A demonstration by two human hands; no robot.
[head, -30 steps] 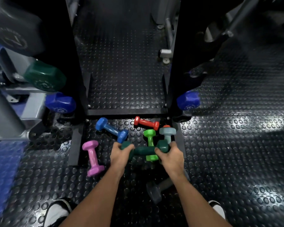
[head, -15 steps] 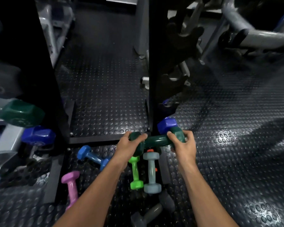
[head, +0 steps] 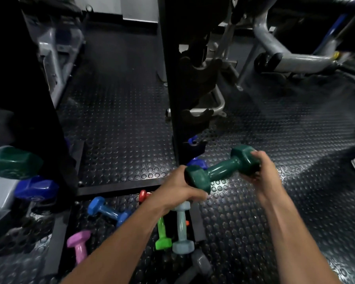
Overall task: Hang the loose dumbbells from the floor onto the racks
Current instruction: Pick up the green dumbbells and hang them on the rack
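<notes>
— Dumbbell position? The dark green dumbbell (head: 220, 170) was held clear of the studded floor (head: 275, 212), tilted, just beside the black rack upright (head: 170, 95).

— And the grip? One head was clasped by the left hand (head: 179, 191), the other by the right hand (head: 261, 173). Blue (head: 109, 211), pink (head: 79, 244), bright green (head: 162, 235) and grey-blue (head: 181, 230) dumbbells were seen lying below.

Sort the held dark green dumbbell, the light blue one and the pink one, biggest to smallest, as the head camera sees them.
1. Dark green dumbbell, though it is raised nearer the camera.
2. Light blue dumbbell.
3. Pink dumbbell, partly hidden by the arm, so unsure.
</notes>
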